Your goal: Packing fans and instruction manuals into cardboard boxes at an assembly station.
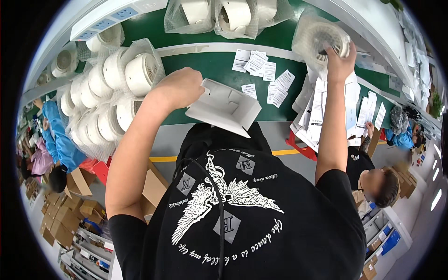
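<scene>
My left hand (179,88) is closed at the left edge of a small white carton (226,105), which is open, tilted and held just above the table's front edge. Stretched out to the far right, my right hand (340,63) grips a round white device (339,44) with a slatted, grille-like end. Clear bubble wrap (305,35) surrounds much of that device. Between my hands, several small printed leaflets (256,63) lie scattered on the green table (200,63).
Bubble-wrapped white round devices (112,74) are stacked at left; more (233,16) stand along the back. White flat cartons (310,109) are piled at right, beside a red stool (301,147). A power strip (109,21) hangs at upper left. A co-worker (368,175) sits at right.
</scene>
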The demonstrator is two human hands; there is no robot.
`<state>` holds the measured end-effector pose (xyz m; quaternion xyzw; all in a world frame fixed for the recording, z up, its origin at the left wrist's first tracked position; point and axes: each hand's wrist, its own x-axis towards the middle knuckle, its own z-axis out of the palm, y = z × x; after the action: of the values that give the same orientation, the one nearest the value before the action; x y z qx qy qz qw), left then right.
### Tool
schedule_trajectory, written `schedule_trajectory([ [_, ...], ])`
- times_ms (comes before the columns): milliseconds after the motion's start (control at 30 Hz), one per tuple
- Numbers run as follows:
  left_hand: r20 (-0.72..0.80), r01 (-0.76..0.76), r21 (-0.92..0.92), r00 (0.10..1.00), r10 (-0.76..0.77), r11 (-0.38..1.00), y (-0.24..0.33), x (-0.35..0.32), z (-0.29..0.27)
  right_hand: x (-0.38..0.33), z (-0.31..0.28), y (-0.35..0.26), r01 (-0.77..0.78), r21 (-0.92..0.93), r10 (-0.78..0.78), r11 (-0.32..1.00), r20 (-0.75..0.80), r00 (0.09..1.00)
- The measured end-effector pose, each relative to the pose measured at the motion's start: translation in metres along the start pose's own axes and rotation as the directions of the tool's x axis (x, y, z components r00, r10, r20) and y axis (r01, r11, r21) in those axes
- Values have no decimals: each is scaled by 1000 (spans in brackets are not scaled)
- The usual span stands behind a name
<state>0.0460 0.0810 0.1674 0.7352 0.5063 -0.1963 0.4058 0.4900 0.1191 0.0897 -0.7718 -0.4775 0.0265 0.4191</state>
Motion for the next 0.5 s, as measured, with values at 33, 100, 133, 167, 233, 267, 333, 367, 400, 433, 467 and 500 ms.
schedule_trajectory([
  [33, 74, -2, -37, 997, 5, 999, 0, -2, -1, -19, -26, -5, -57, 50, 56, 997, 31, 998],
  [100, 43, -79, 20, 996, 79, 997, -13, -4, 19, -66, -68, -18, -150, 208, 136, 967, 78, 988],
  [133, 16, -156, 73, 988, 155, 985, -21, -4, 29, -90, -88, -29, -175, 306, 158, 936, 79, 984],
  [167, -5, -235, 128, 971, 238, 964, -24, -1, 34, -110, -107, -29, -174, 300, 167, 938, 51, 985],
  [233, 2, -255, 149, 966, 257, 955, -24, -3, 32, -152, -136, -25, -161, 254, 163, 954, 16, 987],
  [267, 3, -256, 153, 966, 259, 954, -22, -3, 30, -171, -150, -24, -172, 247, 180, 954, -10, 984],
  [333, 15, -279, 170, 960, 280, 945, -21, 10, 27, -209, -170, -25, -211, 237, 233, 948, -71, 970],
  [367, -126, -264, 73, 954, 271, 962, -20, 27, 19, -226, -178, -28, -232, 235, 261, 944, -102, 960],
  [400, -265, -249, -31, 936, 232, 968, -19, 43, 12, -239, -184, -38, -242, 238, 275, 941, -115, 955],
  [433, -284, -304, -77, 920, 271, 950, -19, 69, 11, -251, -189, -49, -261, 321, 306, 910, -96, 947],
  [467, -314, -351, -126, 901, 299, 928, -22, 99, 17, -258, -190, -61, -271, 406, 324, 872, -66, 944],
  [500, -275, -408, -45, 883, 381, 912, -15, 126, 20, -266, -193, -69, -280, 483, 344, 830, -47, 938],
])
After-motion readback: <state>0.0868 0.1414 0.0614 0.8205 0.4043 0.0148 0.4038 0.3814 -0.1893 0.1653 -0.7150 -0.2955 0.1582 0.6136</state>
